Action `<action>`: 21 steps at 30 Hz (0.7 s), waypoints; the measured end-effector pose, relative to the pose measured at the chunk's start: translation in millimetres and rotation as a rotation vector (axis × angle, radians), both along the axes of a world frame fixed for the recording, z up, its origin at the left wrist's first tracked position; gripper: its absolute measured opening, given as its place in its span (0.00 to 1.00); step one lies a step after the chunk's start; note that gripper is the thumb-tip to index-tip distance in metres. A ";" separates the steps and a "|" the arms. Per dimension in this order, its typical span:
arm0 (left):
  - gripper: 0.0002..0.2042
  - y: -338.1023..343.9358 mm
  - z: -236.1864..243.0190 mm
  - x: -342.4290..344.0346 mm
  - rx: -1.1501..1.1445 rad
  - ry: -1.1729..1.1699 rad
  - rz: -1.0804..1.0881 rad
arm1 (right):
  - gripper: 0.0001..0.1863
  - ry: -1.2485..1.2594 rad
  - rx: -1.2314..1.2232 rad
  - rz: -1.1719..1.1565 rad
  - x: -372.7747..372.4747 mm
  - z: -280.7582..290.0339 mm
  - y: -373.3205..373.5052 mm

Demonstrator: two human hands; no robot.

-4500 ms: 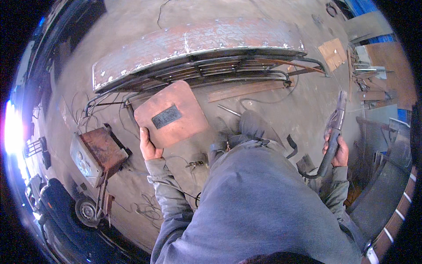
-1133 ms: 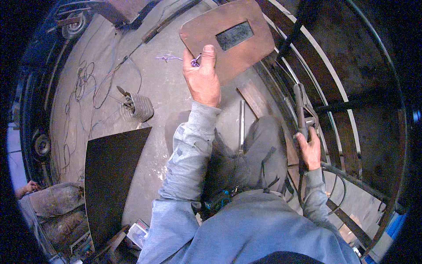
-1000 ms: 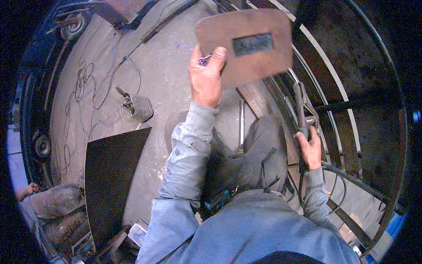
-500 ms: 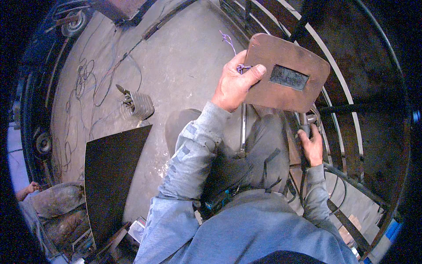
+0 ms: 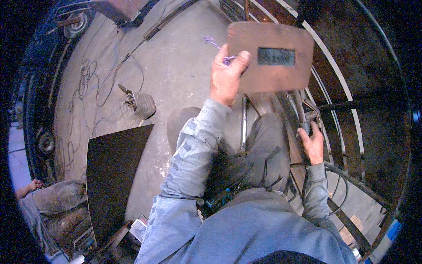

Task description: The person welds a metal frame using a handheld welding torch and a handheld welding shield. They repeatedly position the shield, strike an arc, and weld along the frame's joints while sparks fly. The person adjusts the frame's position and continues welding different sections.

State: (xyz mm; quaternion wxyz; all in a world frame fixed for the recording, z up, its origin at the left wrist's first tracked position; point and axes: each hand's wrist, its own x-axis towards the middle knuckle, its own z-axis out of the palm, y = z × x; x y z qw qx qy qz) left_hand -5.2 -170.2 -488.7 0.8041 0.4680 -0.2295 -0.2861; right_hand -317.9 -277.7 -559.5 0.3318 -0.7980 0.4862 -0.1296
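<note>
My left hand (image 5: 226, 79) is closed on the left edge of a brown welding shield (image 5: 288, 79), with the thumb on the near face. The flat board has rounded corners and a dark rectangular window (image 5: 276, 56). Purple cord (image 5: 212, 42) is tied at its edge by my fingers. Lower right, my right hand (image 5: 313, 144) is closed round a grey cylindrical handle (image 5: 303, 126). Bent metal parts (image 5: 311, 113) sit just beyond it, beside a metal frame; the handle's exact kind cannot be made out.
Curved metal bars (image 5: 327, 57) run along the right. A ribbed metal can (image 5: 143, 104) with rods stands on the floor, with loose cables (image 5: 88, 79) beyond it. A dark panel (image 5: 116, 171) stands left of me. Another person's hand (image 5: 30, 187) shows at far left.
My left hand and the welding shield have moved up and to the left, and the shield has turned more level. My right hand stays almost in place on the grey handle.
</note>
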 end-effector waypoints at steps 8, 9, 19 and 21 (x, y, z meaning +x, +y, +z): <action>0.29 4.4 5.3 19.1 -0.091 0.123 0.268 | 0.22 -0.233 0.358 -0.123 -4.5 -37.5 8.8; 0.25 2.5 5.0 18.4 -0.099 0.146 0.269 | 0.17 -0.383 0.581 -0.182 -11.3 -33.8 7.2; 0.25 4.0 9.0 19.4 -0.205 0.125 0.312 | 0.18 -0.293 0.280 -0.113 -49.7 -63.1 -2.8; 0.24 2.8 7.0 20.5 -0.241 0.043 0.346 | 0.18 -0.254 0.199 -0.115 -54.5 -75.3 -2.5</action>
